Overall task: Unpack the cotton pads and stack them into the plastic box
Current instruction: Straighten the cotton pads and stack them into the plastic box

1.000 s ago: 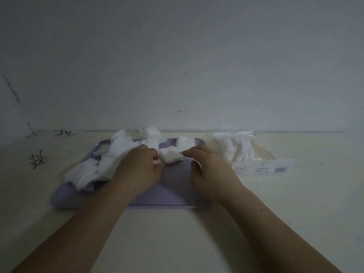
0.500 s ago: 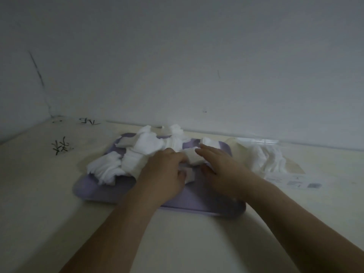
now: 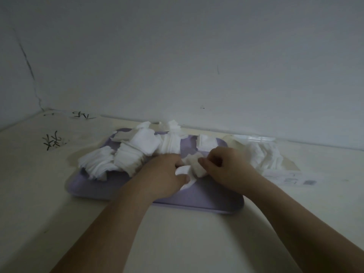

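Here, left hand [image 3: 164, 175] and right hand [image 3: 228, 167] (fingers curled) pinch pads [image 3: 195, 167].

The right hand [image 3: 226, 166] is curling its fingers (straight a moment ago) round the small stack of cotton pads [image 3: 195, 166]. The left hand [image 3: 163, 174] is now pinching a loose pad [image 3: 182, 170] under its thumb.

The table [image 3: 197, 243] is a pale cream colour and runs back to a grey wall [image 3: 177, 56]. A flat purple tray [image 3: 206, 197] lies on it in the middle. Just to the right of the tray lies a clear bag [image 3: 283, 174] with white pads [image 3: 264, 154] in it. Some black marks [image 3: 53, 139] are drawn on the table at the far left.
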The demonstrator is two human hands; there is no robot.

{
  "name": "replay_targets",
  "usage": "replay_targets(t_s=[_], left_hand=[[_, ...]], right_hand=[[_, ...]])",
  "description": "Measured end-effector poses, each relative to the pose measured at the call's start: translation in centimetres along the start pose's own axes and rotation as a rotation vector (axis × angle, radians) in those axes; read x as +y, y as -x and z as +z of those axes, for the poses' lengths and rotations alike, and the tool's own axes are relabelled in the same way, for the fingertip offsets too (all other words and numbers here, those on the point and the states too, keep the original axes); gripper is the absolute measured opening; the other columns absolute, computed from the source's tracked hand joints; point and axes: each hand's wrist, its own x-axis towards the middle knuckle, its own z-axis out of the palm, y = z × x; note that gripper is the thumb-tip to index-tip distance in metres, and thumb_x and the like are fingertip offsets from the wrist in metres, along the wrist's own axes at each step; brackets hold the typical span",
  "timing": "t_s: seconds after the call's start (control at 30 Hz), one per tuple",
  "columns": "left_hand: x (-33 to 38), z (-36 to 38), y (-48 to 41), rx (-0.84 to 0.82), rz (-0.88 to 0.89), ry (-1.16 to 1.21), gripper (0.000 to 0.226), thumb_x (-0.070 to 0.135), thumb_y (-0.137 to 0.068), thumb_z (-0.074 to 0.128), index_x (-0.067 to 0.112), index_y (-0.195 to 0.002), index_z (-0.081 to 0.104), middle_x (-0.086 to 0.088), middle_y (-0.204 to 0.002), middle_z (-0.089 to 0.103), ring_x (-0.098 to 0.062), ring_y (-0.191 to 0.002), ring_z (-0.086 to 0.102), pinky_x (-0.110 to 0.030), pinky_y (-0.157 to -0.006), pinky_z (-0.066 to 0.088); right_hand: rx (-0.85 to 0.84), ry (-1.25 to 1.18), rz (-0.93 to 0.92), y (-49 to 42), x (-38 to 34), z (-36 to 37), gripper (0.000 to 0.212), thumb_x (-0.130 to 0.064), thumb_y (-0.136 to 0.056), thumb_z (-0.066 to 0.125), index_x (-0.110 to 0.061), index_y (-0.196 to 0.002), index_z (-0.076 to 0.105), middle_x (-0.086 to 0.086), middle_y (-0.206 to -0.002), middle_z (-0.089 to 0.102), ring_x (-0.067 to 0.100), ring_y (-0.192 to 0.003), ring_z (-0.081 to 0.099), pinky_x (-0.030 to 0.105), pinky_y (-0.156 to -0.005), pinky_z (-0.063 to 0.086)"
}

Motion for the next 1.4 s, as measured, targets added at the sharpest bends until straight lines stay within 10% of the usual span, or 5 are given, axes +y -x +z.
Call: replay_targets(t_s=[0.13,0.3,0.67,1.1,1.4], left_hand=[[0.3,-0.3,0.2,-0.012,-0.026,0.057,0.020,0.044,-0.089,0.070,0.027,-0.084,0.061,0.010,-0.074,0.062,-0.010,-0.072,0.060,-0.030,-0.058,0.037],[0.1,-0.4,0.1,0.047,-0.069,0.178,0.020,0.041,-0.081,0.079,0.026,-0.084,0.065,0.008,-0.075,0.065,-0.015,-0.073,0.066,-0.037,-0.067,0.054],[0.9,-0.7,0.1,0.107,-0.086,0.484,0.007,0.028,-0.082,0.070,0.033,-0.087,0.070,0.001,-0.083,0.074,-0.026,-0.078,0.074,-0.045,-0.067,0.063],[2.7,-0.6,0.4,0.030,-0.012,0.982,0.044,0.009,-0.078,0.086,0.022,-0.118,0.071,-0.004,-0.101,0.075,-0.015,-0.070,0.060,-0.024,-0.051,0.046],[2.7,1.0,0.0,0.094,-0.058,0.862,0.022,0.017,-0.076,0.091,0.015,-0.090,0.074,-0.010,-0.073,0.067,-0.022,-0.065,0.053,-0.032,-0.057,0.043]], right_hand=[[-0.082,0.071,0.074,-1.0,-1.1,0.1,0.037,-0.044,-0.091,0.073,-0.023,-0.121,0.066,-0.004,-0.104,0.069,0.022,-0.097,0.066,0.030,-0.083,0.050],[-0.199,0.153,0.149,-2.8,-2.0,0.2,0.040,-0.039,-0.088,0.074,-0.022,-0.063,0.047,-0.006,-0.062,0.047,0.018,-0.065,0.050,0.024,-0.053,0.032],[-0.007,-0.736,0.256,0.8,0.2,-0.7,0.015,-0.007,-0.088,0.081,-0.002,-0.097,0.070,0.014,-0.075,0.073,0.023,-0.065,0.070,0.034,-0.062,0.058],[0.145,-0.936,0.168,2.8,1.2,-0.3,0.008,-0.011,-0.098,0.072,-0.006,-0.097,0.078,0.014,-0.083,0.079,0.026,-0.074,0.077,0.038,-0.071,0.064],[0.044,-1.034,0.123,3.6,1.1,0.2,0.013,-0.011,-0.099,0.072,-0.005,-0.106,0.081,0.018,-0.096,0.081,0.033,-0.094,0.079,0.042,-0.085,0.065]])
